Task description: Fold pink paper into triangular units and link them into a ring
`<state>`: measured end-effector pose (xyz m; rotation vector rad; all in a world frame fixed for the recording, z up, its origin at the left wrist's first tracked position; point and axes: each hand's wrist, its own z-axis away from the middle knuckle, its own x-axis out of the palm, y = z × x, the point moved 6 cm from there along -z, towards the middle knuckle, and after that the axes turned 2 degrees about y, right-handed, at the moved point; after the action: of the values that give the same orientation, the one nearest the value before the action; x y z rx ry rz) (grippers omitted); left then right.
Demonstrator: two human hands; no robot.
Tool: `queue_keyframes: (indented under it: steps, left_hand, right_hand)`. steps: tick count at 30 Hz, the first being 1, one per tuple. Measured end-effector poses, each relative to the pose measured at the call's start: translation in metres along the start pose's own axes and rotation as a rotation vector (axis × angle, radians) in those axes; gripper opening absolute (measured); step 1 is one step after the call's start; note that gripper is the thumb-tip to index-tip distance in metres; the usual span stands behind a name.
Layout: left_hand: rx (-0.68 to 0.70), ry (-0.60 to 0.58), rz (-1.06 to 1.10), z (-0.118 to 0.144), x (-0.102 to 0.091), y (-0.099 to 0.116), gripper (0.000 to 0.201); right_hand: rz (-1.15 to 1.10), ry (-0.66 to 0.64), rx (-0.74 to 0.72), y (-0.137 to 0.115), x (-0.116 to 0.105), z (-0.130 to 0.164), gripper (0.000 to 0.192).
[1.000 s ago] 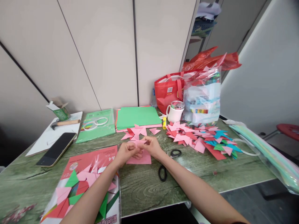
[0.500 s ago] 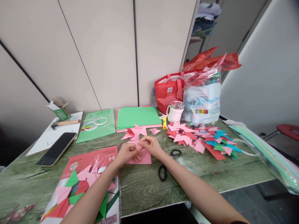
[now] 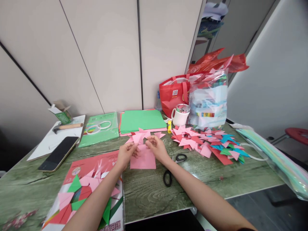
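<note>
My left hand (image 3: 125,153) and my right hand (image 3: 157,148) are raised a little over the green table (image 3: 154,192), close together. Between their fingertips they pinch a small folded pink paper piece (image 3: 139,138). Just below the hands a pink square sheet (image 3: 143,159) lies flat on the table. Several folded pink triangles (image 3: 144,134) lie right behind the held piece. Black scissors (image 3: 172,168) rest beside my right forearm.
A pack of coloured paper with folded triangles (image 3: 86,189) lies under my left arm. A phone (image 3: 58,153), hammer (image 3: 67,127), tape rings (image 3: 98,127) and green sheets (image 3: 141,120) lie further back. At the right are a pile of folded pieces (image 3: 207,142), a mug (image 3: 180,115) and bags (image 3: 207,96).
Both hands have lifted and moved slightly away from me, carrying the small pink piece up off the pink square sheet, which now shows more fully.
</note>
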<state>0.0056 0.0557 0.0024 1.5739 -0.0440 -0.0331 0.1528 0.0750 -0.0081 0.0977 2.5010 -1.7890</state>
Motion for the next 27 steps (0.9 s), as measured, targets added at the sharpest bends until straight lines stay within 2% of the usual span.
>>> queue_keyframes:
  steps: [3,5,8,11,15,21,27]
  left_hand:
    - [0.076,0.100,0.120,-0.004,-0.010,0.002,0.033]
    - [0.124,0.115,0.170,-0.005,-0.013,0.004,0.046]
    - [0.166,0.107,0.179,-0.007,-0.014,0.005,0.056]
    - [0.176,0.116,0.161,-0.007,-0.014,0.005,0.053]
    - [0.187,0.194,0.109,-0.008,-0.020,0.003,0.044]
    - [0.187,0.348,0.039,-0.007,-0.030,0.004,0.035]
    - [0.127,0.304,0.062,-0.006,-0.024,0.002,0.039]
  right_hand:
    - [0.300,-0.070,-0.166,-0.007,0.001,0.001,0.022]
    - [0.473,-0.184,-0.251,-0.008,0.007,0.005,0.043]
    - [0.635,-0.309,-0.296,-0.005,0.014,0.011,0.071]
    - [0.678,-0.344,-0.288,-0.004,0.016,0.013,0.075]
    - [0.633,-0.321,-0.301,-0.008,0.015,0.012,0.071]
    - [0.432,-0.247,-0.279,-0.015,0.011,0.010,0.051]
    - [0.010,-0.073,-0.098,-0.012,-0.001,0.000,0.020]
